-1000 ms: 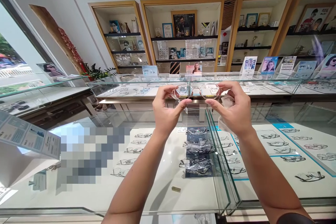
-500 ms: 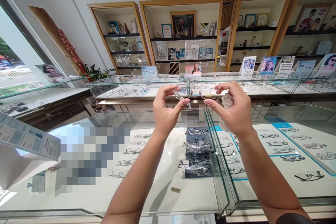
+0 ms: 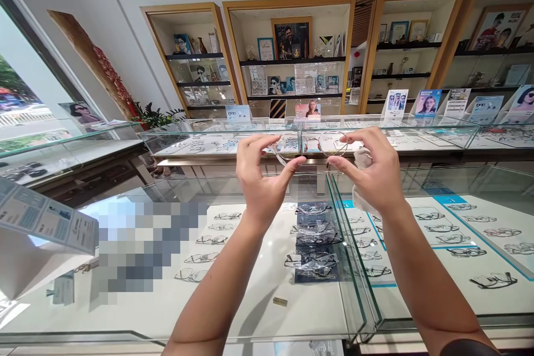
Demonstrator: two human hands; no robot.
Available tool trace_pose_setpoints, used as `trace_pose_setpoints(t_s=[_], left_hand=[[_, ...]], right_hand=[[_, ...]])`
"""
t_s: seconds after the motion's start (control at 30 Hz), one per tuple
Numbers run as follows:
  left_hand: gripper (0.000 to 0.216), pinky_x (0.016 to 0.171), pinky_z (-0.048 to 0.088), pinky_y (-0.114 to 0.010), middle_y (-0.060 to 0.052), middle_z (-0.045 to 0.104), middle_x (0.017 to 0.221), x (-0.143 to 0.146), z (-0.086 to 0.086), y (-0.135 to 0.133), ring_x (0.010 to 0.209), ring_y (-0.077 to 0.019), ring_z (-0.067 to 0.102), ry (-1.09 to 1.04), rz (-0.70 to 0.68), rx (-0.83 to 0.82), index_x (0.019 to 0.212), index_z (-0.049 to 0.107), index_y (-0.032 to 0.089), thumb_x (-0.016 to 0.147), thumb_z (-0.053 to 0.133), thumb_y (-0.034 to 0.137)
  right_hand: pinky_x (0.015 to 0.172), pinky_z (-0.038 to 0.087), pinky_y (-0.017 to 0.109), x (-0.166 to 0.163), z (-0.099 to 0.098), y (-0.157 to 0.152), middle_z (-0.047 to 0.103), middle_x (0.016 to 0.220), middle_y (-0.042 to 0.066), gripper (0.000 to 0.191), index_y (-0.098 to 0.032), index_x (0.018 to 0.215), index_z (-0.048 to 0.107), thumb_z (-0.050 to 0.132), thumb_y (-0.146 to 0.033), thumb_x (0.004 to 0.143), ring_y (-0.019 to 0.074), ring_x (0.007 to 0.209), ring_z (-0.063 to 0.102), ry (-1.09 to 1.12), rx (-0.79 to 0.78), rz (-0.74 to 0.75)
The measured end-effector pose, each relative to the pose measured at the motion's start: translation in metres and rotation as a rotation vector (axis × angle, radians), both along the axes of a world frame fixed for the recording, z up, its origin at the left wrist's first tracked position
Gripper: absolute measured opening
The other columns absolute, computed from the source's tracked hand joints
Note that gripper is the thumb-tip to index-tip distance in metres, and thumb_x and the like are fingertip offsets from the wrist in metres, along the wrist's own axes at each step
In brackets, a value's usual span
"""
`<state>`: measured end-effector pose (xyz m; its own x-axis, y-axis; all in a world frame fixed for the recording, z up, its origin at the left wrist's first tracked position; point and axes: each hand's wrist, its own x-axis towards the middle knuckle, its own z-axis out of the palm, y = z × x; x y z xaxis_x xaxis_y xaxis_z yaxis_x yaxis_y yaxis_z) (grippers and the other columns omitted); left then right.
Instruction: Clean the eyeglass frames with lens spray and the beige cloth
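I hold a thin-rimmed pair of glasses (image 3: 317,144) up in front of me with both hands, above a glass display counter (image 3: 267,300). My left hand (image 3: 261,178) pinches the left lens rim between thumb and fingers. My right hand (image 3: 373,169) pinches the right rim and also keeps a crumpled clear plastic wrapper (image 3: 361,200) tucked in the palm. Below, inside the counter, lie several plastic-wrapped frames on a dark tray (image 3: 314,245).
Rows of glasses lie in the counters to the left and right. A white leaflet stand (image 3: 39,233) sits at the left edge. A small brass piece (image 3: 280,301) rests on the glass. Behind stand another glass counter (image 3: 417,133) with cards and wooden wall shelves (image 3: 292,55).
The glasses have tilted, their left side dipping, and my left fingers have shifted along the rim. Both hands stay at about the same height.
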<state>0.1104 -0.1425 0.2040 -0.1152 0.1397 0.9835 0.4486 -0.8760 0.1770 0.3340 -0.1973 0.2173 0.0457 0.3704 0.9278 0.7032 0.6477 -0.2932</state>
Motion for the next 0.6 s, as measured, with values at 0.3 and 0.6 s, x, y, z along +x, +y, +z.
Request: trace_pose_setpoints(t_s=[0.3, 0.6], left_hand=[[0.049, 0.095, 0.057, -0.042, -0.007, 0.068, 0.115, -0.003, 0.001, -0.001, 0.111, -0.0251, 0.064, 0.025, 0.058, 0.061, 0.120, 0.071, 0.025, 0.082, 0.090, 0.050], [0.046, 0.086, 0.056, -0.036, -0.007, 0.069, 0.116, -0.004, 0.000, 0.009, 0.112, -0.0235, 0.065, 0.034, -0.055, -0.051, 0.119, 0.071, 0.026, 0.085, 0.087, 0.053]], right_hand=[[0.084, 0.051, 0.039, -0.001, 0.000, -0.001, 0.074, 0.103, 0.004, 0.039, -0.028, 0.104, 0.071, 0.076, -0.064, 0.092, 0.0249, 0.098, 0.068, -0.004, -0.026, -0.010], [0.072, 0.044, 0.034, -0.004, 0.000, -0.006, 0.057, 0.079, -0.002, 0.039, -0.025, 0.100, 0.070, 0.082, -0.060, 0.088, 0.0173, 0.073, 0.054, 0.011, -0.011, 0.000]])
